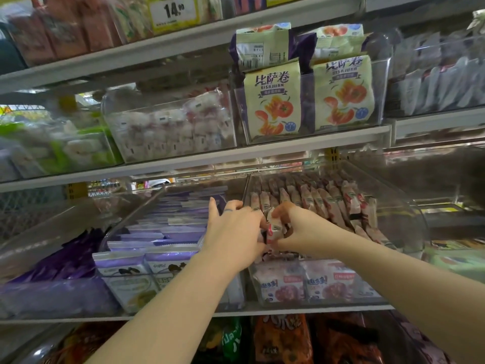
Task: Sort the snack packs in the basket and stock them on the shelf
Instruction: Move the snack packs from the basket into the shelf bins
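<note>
Well-filled shelf (288, 310) surrounds the hands: left hand (236, 232) and right hand (296, 227) both pinch pink snack packs (274, 229) above a nearly full clear bin (405, 219); basket unseen, so remainder unclear.

- The left hand (236, 232) and right hand (296, 228) meet over the shelf (288, 309), both gripping a small pink pack (274, 230) between them.
- They hold it at the front left of a clear bin (409, 216) filled with rows of like pink packs (328, 203) standing on edge.
- Just left of it, another clear bin holds purple packs (168, 232) in rows.
- One shelf up, cream tomato packs (273, 101) stand upright in a clear bin, beside a bin of small white packs (170, 127).
- A yellow price tag (174, 11) reads 14.90 at the top.
- An orange bag (283, 340) sits below.
</note>
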